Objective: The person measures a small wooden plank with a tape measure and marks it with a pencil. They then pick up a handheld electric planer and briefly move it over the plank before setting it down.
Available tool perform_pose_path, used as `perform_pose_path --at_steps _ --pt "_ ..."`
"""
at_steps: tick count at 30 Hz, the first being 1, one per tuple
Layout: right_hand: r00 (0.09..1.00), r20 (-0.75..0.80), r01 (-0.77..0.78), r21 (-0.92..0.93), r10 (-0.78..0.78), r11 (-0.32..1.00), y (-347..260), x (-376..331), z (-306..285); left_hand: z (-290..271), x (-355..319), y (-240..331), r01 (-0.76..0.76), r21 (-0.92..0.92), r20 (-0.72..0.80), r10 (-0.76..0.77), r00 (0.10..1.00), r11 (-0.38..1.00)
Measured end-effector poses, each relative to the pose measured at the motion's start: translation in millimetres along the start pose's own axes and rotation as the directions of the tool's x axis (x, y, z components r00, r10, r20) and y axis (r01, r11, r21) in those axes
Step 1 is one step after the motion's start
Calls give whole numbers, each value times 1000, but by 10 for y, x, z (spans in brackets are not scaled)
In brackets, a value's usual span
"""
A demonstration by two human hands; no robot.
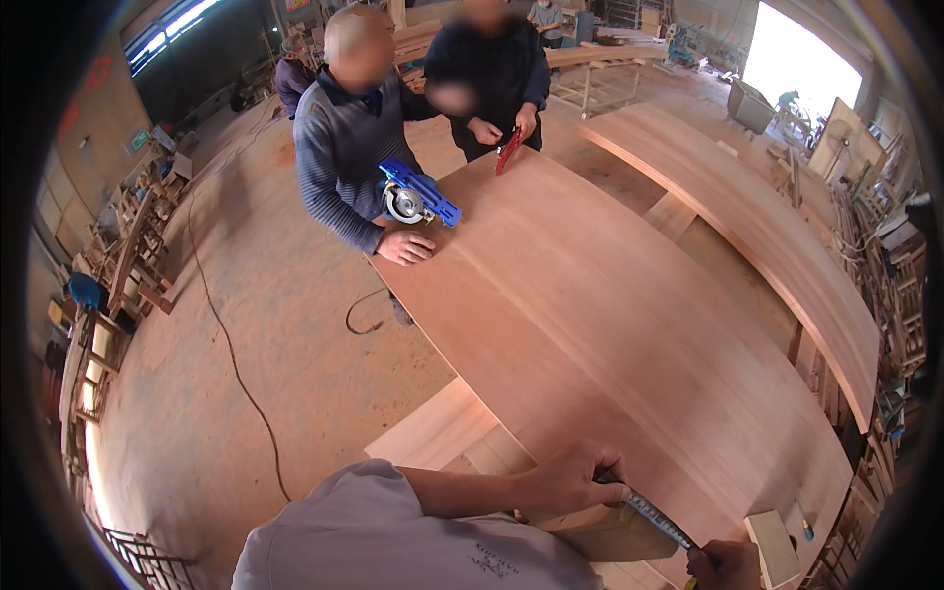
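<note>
A large reddish-brown wood panel (580,295) stretches away in front of me. At its near edge, my left hand (575,479) pinches one end of a grey marked strip, which looks like the blade of a tape measure (657,521). My right hand (726,565) is closed around the other end, where a bit of yellow and black shows. Between the hands the strip runs slanting over the panel's near edge. A pale wood block (774,549) lies beside my right hand, and a small slim tool (807,529) is just past it.
At the panel's far left corner, a person (349,157) has a blue circular saw (418,194); a second person (487,84) holds a red tool (508,152). A long thick board (747,216) lies to the right. A cable (221,334) crosses the floor at left.
</note>
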State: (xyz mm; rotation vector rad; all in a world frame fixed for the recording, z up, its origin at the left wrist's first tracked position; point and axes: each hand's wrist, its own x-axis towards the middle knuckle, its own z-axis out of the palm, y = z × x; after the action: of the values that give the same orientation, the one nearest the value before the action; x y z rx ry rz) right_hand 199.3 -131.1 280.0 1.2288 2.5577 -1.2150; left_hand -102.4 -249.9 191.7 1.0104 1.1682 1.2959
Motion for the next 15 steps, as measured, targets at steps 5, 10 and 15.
perform_pose_path --at_steps 5,10,15 --pt "1000 6 -20 62 19 998 59 -3 23 3 -2 -20 -5 4 2 5 1000 1000" --pt "995 62 -86 119 79 989 188 -7 41 5 -2 -23 16 -21 9 -16 1000 1000" --pt "999 -13 33 16 -33 999 -29 -27 -3 17 1 7 35 11 6 -35 999 999"
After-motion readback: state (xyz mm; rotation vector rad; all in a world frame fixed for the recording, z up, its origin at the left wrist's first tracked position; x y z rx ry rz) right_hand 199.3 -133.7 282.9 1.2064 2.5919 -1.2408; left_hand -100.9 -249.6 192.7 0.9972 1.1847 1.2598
